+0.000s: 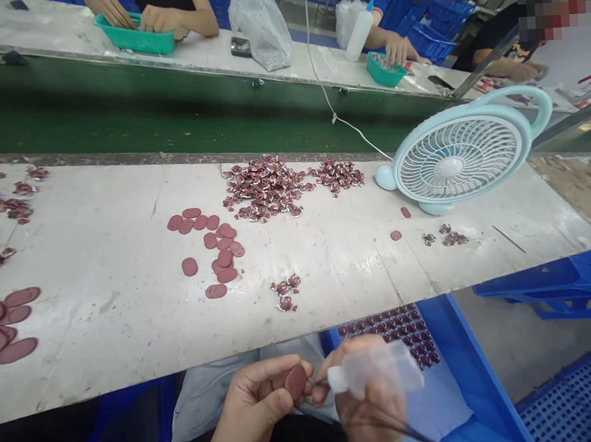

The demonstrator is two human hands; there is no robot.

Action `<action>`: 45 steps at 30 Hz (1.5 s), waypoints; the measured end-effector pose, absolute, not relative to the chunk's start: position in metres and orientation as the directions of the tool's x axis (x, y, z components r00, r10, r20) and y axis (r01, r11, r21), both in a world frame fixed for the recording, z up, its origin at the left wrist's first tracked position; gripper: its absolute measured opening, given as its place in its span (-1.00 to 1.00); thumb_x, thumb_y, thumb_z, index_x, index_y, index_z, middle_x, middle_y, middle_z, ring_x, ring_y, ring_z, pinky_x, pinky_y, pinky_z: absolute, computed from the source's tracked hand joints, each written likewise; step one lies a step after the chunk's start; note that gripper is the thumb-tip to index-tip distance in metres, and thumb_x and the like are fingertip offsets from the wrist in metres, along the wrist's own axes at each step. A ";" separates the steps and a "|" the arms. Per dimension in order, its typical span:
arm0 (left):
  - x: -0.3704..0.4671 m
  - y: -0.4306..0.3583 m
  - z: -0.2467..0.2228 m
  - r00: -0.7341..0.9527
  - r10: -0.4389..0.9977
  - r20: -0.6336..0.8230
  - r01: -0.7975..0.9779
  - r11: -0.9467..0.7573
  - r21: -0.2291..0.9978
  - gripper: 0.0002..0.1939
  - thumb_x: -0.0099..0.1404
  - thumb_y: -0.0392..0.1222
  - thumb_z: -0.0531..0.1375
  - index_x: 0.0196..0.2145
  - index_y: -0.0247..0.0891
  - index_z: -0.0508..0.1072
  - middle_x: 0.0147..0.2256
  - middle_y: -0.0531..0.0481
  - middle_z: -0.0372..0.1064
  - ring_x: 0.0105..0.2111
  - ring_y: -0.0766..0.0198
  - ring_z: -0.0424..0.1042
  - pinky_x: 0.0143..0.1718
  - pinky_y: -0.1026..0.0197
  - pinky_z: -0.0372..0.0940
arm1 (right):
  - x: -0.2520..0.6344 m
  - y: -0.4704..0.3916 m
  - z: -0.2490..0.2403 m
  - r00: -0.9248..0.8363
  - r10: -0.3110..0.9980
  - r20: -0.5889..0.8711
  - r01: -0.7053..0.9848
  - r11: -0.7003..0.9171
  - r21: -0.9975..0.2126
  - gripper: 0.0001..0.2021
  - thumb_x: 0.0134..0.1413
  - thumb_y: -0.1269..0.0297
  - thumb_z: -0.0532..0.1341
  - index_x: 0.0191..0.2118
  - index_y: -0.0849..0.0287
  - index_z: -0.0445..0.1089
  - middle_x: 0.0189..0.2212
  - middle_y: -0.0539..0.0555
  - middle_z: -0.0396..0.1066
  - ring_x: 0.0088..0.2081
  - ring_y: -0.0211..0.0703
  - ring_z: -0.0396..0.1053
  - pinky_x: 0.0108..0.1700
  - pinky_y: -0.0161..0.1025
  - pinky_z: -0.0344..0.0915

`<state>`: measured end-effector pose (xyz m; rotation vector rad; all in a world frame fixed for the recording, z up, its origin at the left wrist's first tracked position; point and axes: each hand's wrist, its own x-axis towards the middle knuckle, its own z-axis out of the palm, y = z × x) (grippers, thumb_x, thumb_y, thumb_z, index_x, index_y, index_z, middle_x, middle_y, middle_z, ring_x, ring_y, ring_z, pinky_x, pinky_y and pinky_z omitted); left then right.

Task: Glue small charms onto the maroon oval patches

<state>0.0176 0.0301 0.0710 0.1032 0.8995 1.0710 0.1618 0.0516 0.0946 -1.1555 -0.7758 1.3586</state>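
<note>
Between the thumb and fingers of my left hand (259, 400) is a reddish-brown oval disc (296, 382), tilted so that one flat face shows. Close to its right, my right hand (369, 403) is wrapped round a translucent squeeze bottle (379, 370) with a white cap, its narrow tip pointing at the disc. A thin dark rod or cord runs below the bottle; whether the hand grips it too I cannot tell. On the table above my hands lie a small cluster of dark red figure-like parts (286, 293) and several loose oval discs (225, 258).
Larger heaps of the small parts (268, 186) lie along the table's far edge. A light blue fan (462, 157) stands on the right. Below the table edge, a blue crate (464, 357) holds rows of parts. Across the green gap, co-workers' hands reach into green trays (137, 40).
</note>
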 end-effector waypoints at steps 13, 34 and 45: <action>-0.003 0.037 0.077 0.028 0.687 -0.727 -0.748 0.497 0.440 -0.58 -0.18 -0.03 0.66 -0.32 -0.13 0.76 -0.20 -0.15 0.76 -0.39 0.24 0.66 -0.39 0.41 0.49 | 0.203 0.117 0.074 -0.162 0.883 -0.441 -0.774 -0.390 -0.498 -0.40 0.26 -0.33 0.11 -0.08 0.15 0.53 -0.49 -0.11 0.20 -0.63 -0.41 0.06 -0.83 -0.59 -0.13; -0.025 0.032 0.067 0.032 0.682 -0.731 -0.762 0.489 0.423 -0.58 -0.09 -0.13 0.63 -0.22 -0.23 0.75 -0.11 -0.23 0.74 -0.31 0.18 0.66 -0.32 0.37 0.53 | 0.173 0.118 0.083 -0.375 0.918 -0.128 0.792 0.246 -0.559 -0.75 0.41 0.26 0.12 0.01 0.12 0.52 -0.13 0.14 0.49 -0.15 -0.04 0.53 -0.10 -0.15 0.45; -0.025 0.029 0.065 0.009 0.700 -0.714 -0.752 0.475 0.457 -0.58 -0.08 -0.08 0.61 -0.22 -0.20 0.75 -0.06 -0.23 0.73 -0.30 0.16 0.64 -0.31 0.31 0.52 | 0.168 0.112 0.084 -0.274 0.933 -0.235 0.772 0.068 -0.632 -0.84 0.35 0.17 0.24 -0.24 0.10 0.48 -0.29 0.05 0.56 -0.26 -0.03 0.54 -0.20 -0.15 0.42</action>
